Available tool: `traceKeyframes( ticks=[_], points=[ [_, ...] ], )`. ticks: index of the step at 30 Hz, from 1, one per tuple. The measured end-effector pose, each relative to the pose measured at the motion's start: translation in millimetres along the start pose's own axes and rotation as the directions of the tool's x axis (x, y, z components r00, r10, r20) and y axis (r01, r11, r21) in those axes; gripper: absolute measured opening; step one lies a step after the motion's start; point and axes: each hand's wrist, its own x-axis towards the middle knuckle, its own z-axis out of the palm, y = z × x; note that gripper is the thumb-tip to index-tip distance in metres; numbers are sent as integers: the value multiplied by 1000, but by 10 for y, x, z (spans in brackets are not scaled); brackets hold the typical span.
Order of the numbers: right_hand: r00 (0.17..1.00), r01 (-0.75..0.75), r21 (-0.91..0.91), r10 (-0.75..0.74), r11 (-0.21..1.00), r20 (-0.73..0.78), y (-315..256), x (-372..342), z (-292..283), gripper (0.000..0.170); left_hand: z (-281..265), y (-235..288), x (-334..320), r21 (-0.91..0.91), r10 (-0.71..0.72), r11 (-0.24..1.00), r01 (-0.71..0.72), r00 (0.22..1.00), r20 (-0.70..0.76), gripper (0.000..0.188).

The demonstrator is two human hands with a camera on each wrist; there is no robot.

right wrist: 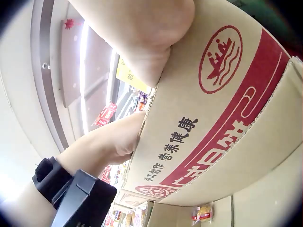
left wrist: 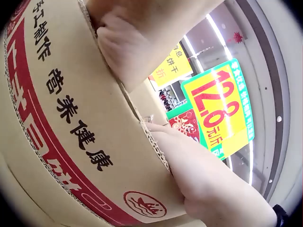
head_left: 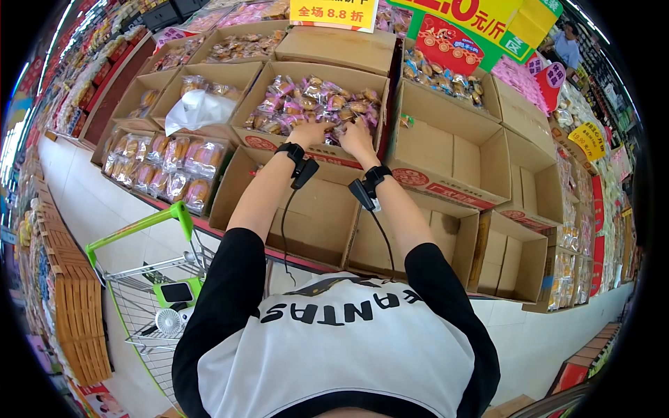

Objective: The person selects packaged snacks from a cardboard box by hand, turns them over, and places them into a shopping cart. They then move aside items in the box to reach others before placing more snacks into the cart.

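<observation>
In the head view, a cardboard box (head_left: 262,143) holds a heap of individually wrapped pastries (head_left: 313,94) in clear and pink film. Both hands reach over its front wall. My left hand (head_left: 309,132) lies on the near part of the heap, fingers stretched toward the right hand. Close beside it, my right hand (head_left: 357,139) dips in among the wrappers; I cannot tell whether its fingers hold one. Both wrist views look at the box's printed front wall (left wrist: 71,99), which hides the fingertips. The left hand (right wrist: 116,142) crosses the rim in the right wrist view.
Cardboard boxes (head_left: 446,150) stand around this one, and lower ones (head_left: 306,219) lie nearer the body. Bagged pastries (head_left: 171,164) fill a box at left, below a white plastic bag (head_left: 198,110). A shopping cart (head_left: 143,279) with a small fan (head_left: 168,320) stands lower left.
</observation>
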Motion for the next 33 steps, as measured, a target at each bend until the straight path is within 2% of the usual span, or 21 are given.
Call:
traceKeyframes(
  ticks=[1, 2, 6, 8, 10, 11, 15, 20, 23, 26, 28, 30, 33],
  points=[
    [1000, -4, -1, 4, 1000, 0, -21, -22, -22, 23, -34, 16, 13, 23, -23, 1000, 20, 995, 94, 50],
    [1000, -10, -17, 10, 1000, -5, -49, -47, -44, 23, -90, 9, 31, -89, -29, 995, 48, 977, 212, 55],
    [998, -49, -51, 51, 998, 44, -59, -48, -45, 28, -138, 31, -3, -98, -57, 991, 88, 957, 286, 59],
    [996, -53, -60, 58, 997, 73, -61, -37, -36, 31, -178, 43, -47, -121, -130, 977, 177, 938, 321, 61],
    [985, -91, -170, 113, 981, 127, -76, -34, -38, 39, -168, 9, -41, -79, -101, 988, 131, 947, 304, 62],
    [985, -93, -169, 115, 981, 126, -76, -37, -45, 39, -156, 2, -37, -39, -72, 995, 87, 954, 290, 64],
    [980, -87, -165, 115, 982, 164, -59, -11, -24, 39, -156, -12, -7, -53, -106, 990, 130, 938, 331, 64],
    [981, -67, -175, 96, 982, 166, -19, 10, 8, 38, -197, 20, -35, -172, -44, 980, 103, 948, 316, 61],
    [983, -68, -194, 99, 979, 157, -2, 27, 38, 36, -283, 86, -112, -112, -61, 989, 101, 947, 315, 59],
    [993, -67, -204, 86, 977, 87, -4, 7, 46, 32, -263, 97, -113, -70, -86, 991, 112, 951, 296, 59],
    [1000, 13, -118, -15, 993, -16, 36, 17, 56, 28, -235, 76, -93, -54, -66, 995, 87, 949, 309, 61],
    [998, 11, -128, -19, 992, -61, 56, 33, 92, 27, -239, 83, -92, -36, -48, 997, 63, 944, 327, 63],
    [993, 25, -123, -38, 992, -109, 97, 56, 139, 26, -282, 123, -117, -62, -115, 988, 144, 933, 341, 60]
  ],
)
